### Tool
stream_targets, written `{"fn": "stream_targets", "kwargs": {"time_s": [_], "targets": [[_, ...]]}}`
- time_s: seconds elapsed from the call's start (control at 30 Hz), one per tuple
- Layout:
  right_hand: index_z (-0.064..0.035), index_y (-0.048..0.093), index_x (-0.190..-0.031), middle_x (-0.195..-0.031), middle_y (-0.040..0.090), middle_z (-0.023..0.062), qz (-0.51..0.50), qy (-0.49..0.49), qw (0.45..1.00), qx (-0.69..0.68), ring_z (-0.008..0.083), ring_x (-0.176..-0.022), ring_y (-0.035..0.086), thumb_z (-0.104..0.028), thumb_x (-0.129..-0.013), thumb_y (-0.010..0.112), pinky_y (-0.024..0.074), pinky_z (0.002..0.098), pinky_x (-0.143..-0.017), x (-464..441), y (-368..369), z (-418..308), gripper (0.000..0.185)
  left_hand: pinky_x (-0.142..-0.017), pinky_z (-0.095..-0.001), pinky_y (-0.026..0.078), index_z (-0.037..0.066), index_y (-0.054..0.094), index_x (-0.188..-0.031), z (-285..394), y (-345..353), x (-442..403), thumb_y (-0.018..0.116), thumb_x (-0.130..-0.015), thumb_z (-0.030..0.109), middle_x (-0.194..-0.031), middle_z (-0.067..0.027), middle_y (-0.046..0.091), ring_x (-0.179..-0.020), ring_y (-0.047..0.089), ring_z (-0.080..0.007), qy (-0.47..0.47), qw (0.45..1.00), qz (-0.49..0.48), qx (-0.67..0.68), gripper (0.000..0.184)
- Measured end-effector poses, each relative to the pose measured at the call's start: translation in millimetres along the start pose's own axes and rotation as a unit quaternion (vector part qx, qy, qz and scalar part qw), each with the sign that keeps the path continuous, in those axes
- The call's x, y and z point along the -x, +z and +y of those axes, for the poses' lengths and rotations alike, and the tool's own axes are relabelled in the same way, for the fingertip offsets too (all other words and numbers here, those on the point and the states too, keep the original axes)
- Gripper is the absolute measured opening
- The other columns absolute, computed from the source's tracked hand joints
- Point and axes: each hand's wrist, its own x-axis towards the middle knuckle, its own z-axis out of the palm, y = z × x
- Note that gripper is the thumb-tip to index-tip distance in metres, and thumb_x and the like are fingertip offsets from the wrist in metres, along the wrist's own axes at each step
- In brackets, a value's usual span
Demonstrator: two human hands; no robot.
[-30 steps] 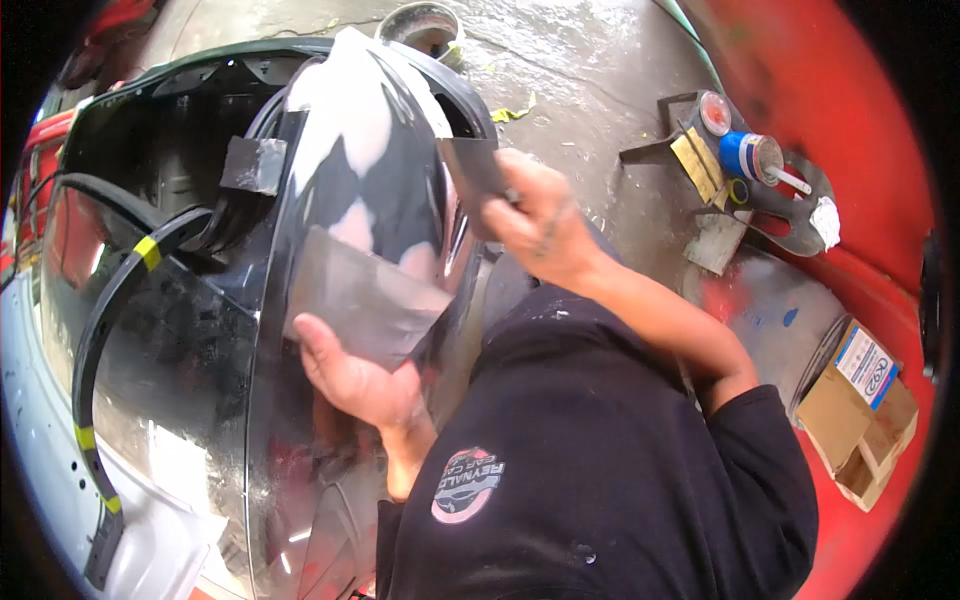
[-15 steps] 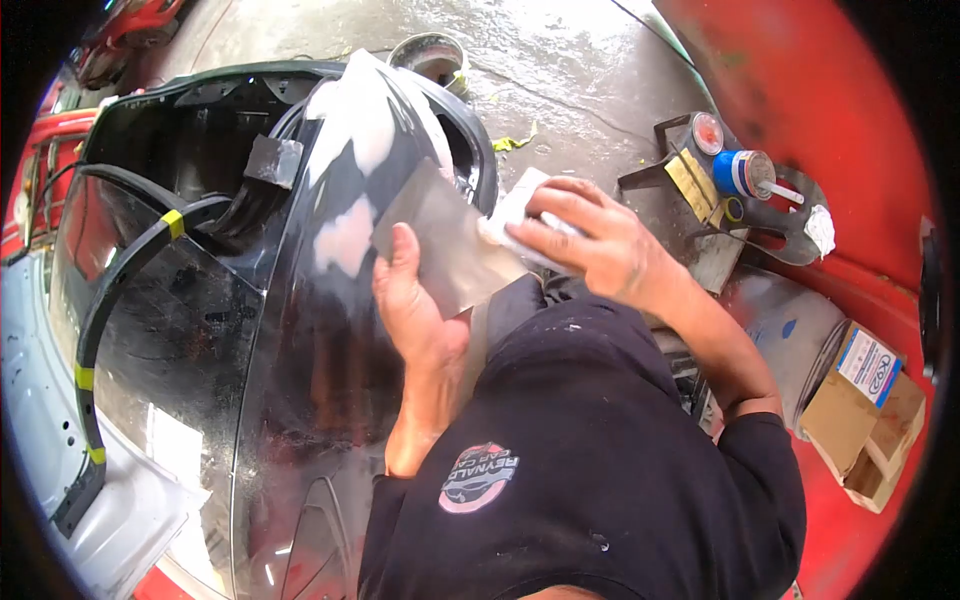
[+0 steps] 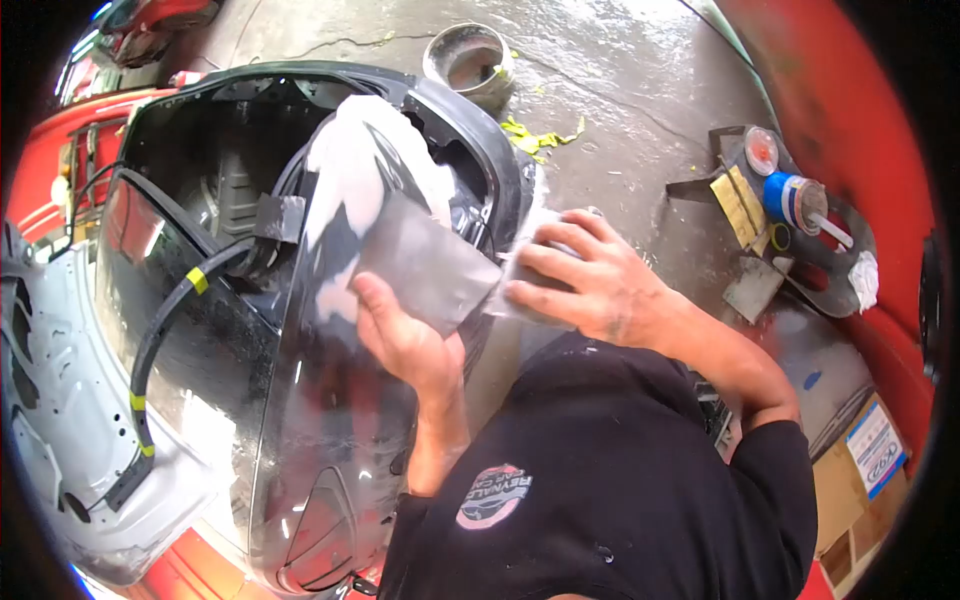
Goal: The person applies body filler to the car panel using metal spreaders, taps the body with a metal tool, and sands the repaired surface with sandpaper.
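My left hand (image 3: 412, 345) grips a flat grey sheet (image 3: 425, 265) by its lower edge, thumb across the top face; it looks like a thin metal plate. Bent over a crumpled white wipe (image 3: 512, 298), my right hand (image 3: 605, 280) has its fingers pressed down by the plate's right corner. Whether the wipe is paper or cloth I cannot tell. Behind the plate is a black car body (image 3: 330, 400) with smooth white filler patches (image 3: 345, 165) on its rear corner. A small grey square (image 3: 280, 218) rests at the edge of the car's opening.
A bucket (image 3: 468, 62) stands on the wet-looking floor, near yellow-green scraps (image 3: 540, 136). To the right, a dark stand (image 3: 838, 275) carries a blue can (image 3: 795, 200), a red-topped lid (image 3: 761, 150) and a crumpled white wad (image 3: 862, 280). A cardboard box (image 3: 850, 490) sits lower right.
My right hand and the wipe have moved down relative to the plate, to its right corner. The plate is still in my left hand. The whole view has shifted, showing more floor and bucket.
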Motion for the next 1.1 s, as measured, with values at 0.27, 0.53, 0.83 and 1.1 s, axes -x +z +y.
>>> {"fn": "stream_targets", "kwargs": {"time_s": [0.27,0.53,0.83,1.1], "targets": [[-0.0093,0.071,-0.119,-0.117,0.063,0.0154,0.081,-0.061,0.987,-0.123,0.0410,-0.112,0.061,-0.011,-0.076,0.074,0.0532,0.0496,-0.096,-8.5,-35.1,49.0,0.044,-0.093,-0.0361,0.053,-0.001,0.062,-0.121,-15.1,51.5,9.3,0.062,-0.103,0.032,-0.113,-0.0096,0.068,-0.103,0.066,-0.0218,-0.270,0.956,-0.052,0.099,0.038],[-0.0162,0.068,-0.123,-0.122,0.061,0.0099,0.033,0.041,0.998,-0.016,0.0324,-0.119,0.058,-0.017,-0.081,0.068,0.0455,0.0529,-0.104,7.1,-36.1,110.4,0.043,-0.086,-0.0359,0.055,-0.008,0.063,-0.116,-9.4,76.8,-0.6,0.057,-0.106,0.031,-0.115,-0.0152,0.068,-0.103,0.067,-0.0217,-0.049,0.994,-0.085,-0.050,0.040],[-0.0182,0.067,-0.129,-0.124,0.062,0.0108,-0.009,-0.011,0.991,-0.131,0.0335,-0.120,0.059,-0.007,-0.081,0.070,0.0477,0.0483,-0.101,-28.6,7.2,158.0,0.049,-0.096,-0.0389,0.051,-0.010,0.059,-0.121,2.2,66.4,-13.4,0.057,-0.105,0.033,-0.120,-0.0164,0.062,-0.109,0.063,-0.0252,0.074,0.984,0.139,-0.085,0.046],[-0.0102,0.068,-0.128,-0.129,0.064,0.0183,0.133,0.062,0.933,-0.329,0.0380,-0.120,0.061,0.010,-0.080,0.050,0.0485,0.0427,-0.102,-147.6,114.1,212.8,0.055,-0.093,-0.0432,0.054,-0.014,0.057,-0.122,-25.2,32.1,12.3,0.055,-0.105,0.035,-0.118,-0.0206,0.065,-0.105,0.067,-0.0306,-0.006,0.989,0.082,-0.123,0.052]]}}
